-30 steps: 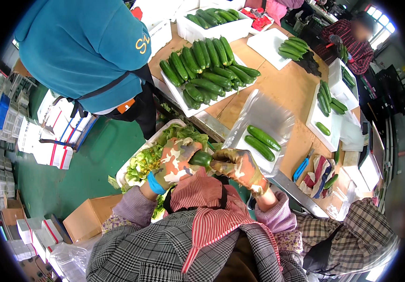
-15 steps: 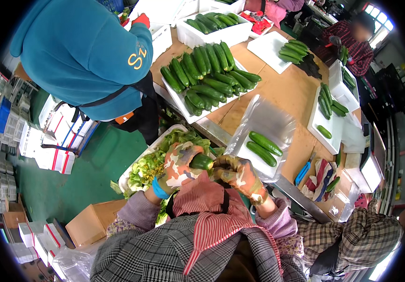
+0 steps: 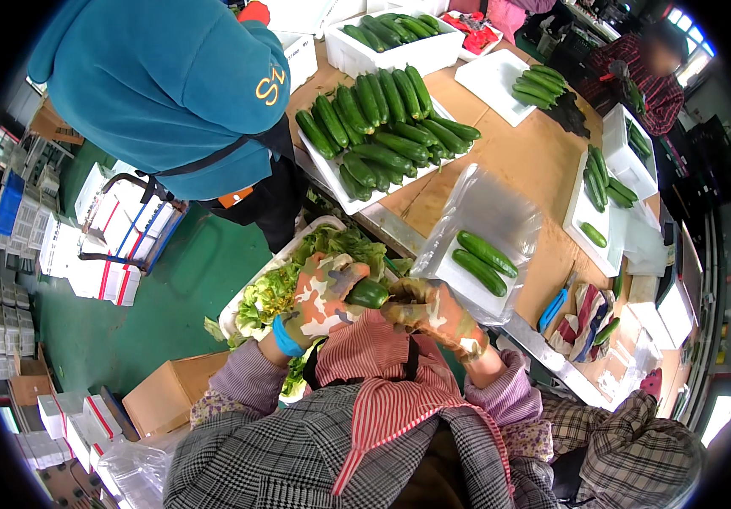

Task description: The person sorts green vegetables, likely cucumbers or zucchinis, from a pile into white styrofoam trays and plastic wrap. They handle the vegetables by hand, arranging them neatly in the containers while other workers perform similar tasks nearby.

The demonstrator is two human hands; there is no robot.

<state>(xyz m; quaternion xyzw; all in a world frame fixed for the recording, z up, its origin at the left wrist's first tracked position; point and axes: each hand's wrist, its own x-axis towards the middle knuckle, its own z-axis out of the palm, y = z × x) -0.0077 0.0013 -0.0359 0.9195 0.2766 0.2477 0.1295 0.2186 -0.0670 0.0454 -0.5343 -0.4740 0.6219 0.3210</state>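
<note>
Both my hands wear camouflage gloves. My left hand (image 3: 323, 297), with a blue band at the wrist, is wrapped round a green cucumber (image 3: 368, 293). My right hand (image 3: 425, 310) has its fingers closed at that cucumber's right end; the exact fingertips are hidden. Under and beside my left hand is a white tub (image 3: 228, 321) of leafy trimmings (image 3: 259, 297). Right of my hands, two cucumbers (image 3: 486, 252) lie on a white tray with clear plastic bags (image 3: 497, 204). Beyond, a white tray (image 3: 323, 174) is piled with several cucumbers (image 3: 382, 106).
A co-worker in teal (image 3: 153, 102) stands front left, another (image 3: 645, 76) far right, one in plaid (image 3: 628, 450) lower right. On the table (image 3: 433, 212) are trays and boxes (image 3: 616, 174) of cucumbers and blue scissors (image 3: 554, 307). Cardboard (image 3: 170, 394) and foam boxes stand lower left.
My hands still hold the cucumber, with slight finger movement. The view has shifted slightly. The teal co-worker's red-gloved hand has risen into sight, and the plaid co-worker has shifted.
</note>
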